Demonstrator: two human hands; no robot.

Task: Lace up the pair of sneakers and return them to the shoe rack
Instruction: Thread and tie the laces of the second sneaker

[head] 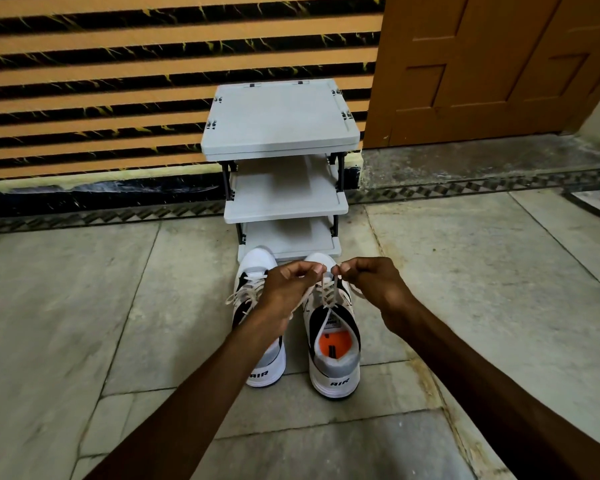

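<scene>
Two white, black and grey sneakers stand side by side on the floor, heels toward me, toes at the foot of the shoe rack [281, 133]. The right sneaker [333, 362] shows an orange insole. Its cream lace [326, 292] rises from the eyelets to both hands. My left hand [288, 285] pinches one lace end above the toe; my right hand [371, 282] pinches the other end, fingertips almost touching. The left sneaker [255, 271] is partly hidden under my left forearm, its lace hanging loose to the left.
The grey plastic rack has three visible shelves, all bare, and stands against a striped orange and black wall [101, 98]. A brown wooden door [492, 64] is at the right. Stone floor tiles [84, 306] stretch on both sides.
</scene>
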